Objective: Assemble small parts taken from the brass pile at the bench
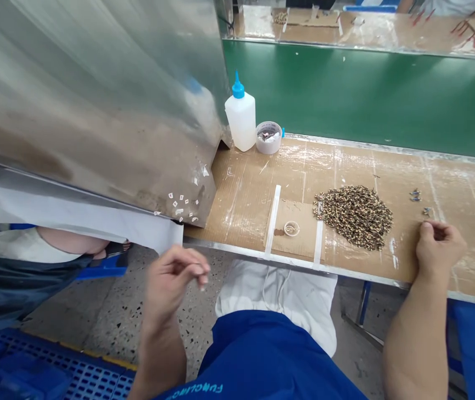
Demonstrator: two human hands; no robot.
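The left hand (174,283) is held beyond the front edge of the bench, over the floor, with the thumb and fingertips pressed together; whether anything is pinched between them cannot be told. The right hand (437,250) is rested on the bench with the fingers loosely curled, and it is not shown pinching anything clearly. It is placed just beside two small metal pieces (420,203) and near a heap of small leopard-spotted pieces (354,218), which is piled loose on the cardboard-covered bench top (245,189).

At the back of the bench, a white plastic glue bottle (241,119) with a blue nozzle is stood upright against a sheet-metal panel (95,105). Its contents cannot be made out. Just beside it, a low round tub (269,138) is placed, with crumpled scraps seen inside; what they are is too small to tell.

A small round ring-like dish (291,228) is laid on a cardboard square (299,239), which is held between two strips of white tape (273,222). Small white labels (183,204) are stuck to the lower part of the metal panel. A blue plastic crate (24,372) is seen on the floor at the lower left.
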